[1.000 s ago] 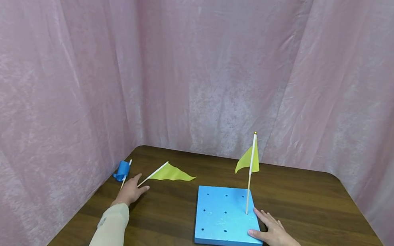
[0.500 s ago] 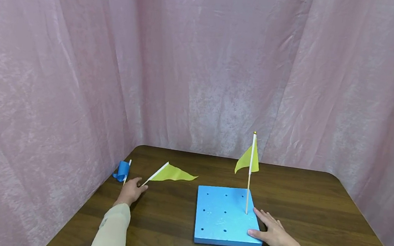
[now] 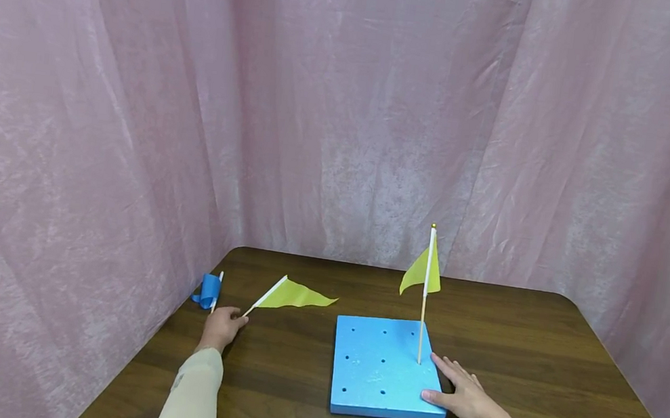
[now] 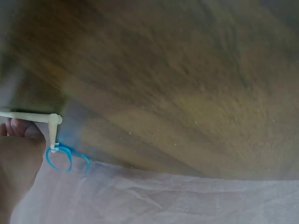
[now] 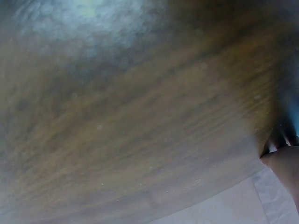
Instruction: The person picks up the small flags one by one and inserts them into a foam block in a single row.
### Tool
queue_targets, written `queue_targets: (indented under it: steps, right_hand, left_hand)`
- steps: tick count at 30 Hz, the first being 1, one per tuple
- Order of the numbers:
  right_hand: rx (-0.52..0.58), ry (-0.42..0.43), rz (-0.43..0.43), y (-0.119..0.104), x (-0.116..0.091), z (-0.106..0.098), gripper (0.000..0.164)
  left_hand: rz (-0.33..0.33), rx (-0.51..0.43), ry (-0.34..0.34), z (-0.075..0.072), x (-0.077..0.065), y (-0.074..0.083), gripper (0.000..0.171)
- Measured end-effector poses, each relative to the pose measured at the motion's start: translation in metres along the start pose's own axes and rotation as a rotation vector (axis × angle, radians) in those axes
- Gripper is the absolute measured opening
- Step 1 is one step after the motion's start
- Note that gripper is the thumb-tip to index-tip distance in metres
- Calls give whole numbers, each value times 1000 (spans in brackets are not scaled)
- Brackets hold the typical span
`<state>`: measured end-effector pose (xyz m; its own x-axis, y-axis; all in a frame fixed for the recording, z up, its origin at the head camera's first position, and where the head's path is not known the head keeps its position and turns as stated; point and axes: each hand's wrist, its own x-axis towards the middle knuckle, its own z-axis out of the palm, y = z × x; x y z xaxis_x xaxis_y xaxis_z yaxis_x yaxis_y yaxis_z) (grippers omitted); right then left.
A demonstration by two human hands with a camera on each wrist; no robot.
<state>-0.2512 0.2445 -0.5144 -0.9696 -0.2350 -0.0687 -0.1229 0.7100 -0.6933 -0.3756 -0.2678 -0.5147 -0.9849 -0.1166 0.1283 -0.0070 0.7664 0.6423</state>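
In the head view my left hand [image 3: 221, 328] pinches the lower stick of a yellow pennant flag [image 3: 295, 296], its thumb and fingertips meeting at the wood. Just beyond the same hand lies a blue flag [image 3: 210, 291], its cloth curled around a white-topped stick; the left wrist view shows the blue cloth [image 4: 58, 158] edge-on beside the hand. My right hand [image 3: 468, 397] rests on the right edge of a light-blue board [image 3: 363, 375] with small holes, thumb on top and fingers stretched along its side. A second yellow flag [image 3: 428, 273] stands upright in a hole at the board's right.
Everything is on a dark wooden table [image 3: 286, 381] with rounded far corners. Pink curtains [image 3: 381, 118] hang behind it and along both sides. The blue flag lies near the table's left edge.
My left hand has drawn its thumb and fingers together onto the yellow flag's stick, and that flag has shifted slightly right. The right hand stays on the board.
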Motion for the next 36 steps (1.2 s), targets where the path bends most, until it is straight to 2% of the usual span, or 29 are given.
queue_targets:
  steps: [9,16,24,31,36]
  right_hand:
    - [2,-1,2,2,-2,-1,84]
    - [8,-7,2,2,-2,0,84]
    - [2,0,9,1,0,1,84]
    - [2,1,15,1,0,0,85]
    - [7,-2,19,2,-1,1,85]
  left_hand:
    - [-2,24,43,6,0,3,28]
    - [-33,44,54,8,-1,3,25]
    - [-23,111,75,11,3,-1,20]
    - [17,154,99,13,5,-2,12]
    - [1,153,112,14,6,-1,11]
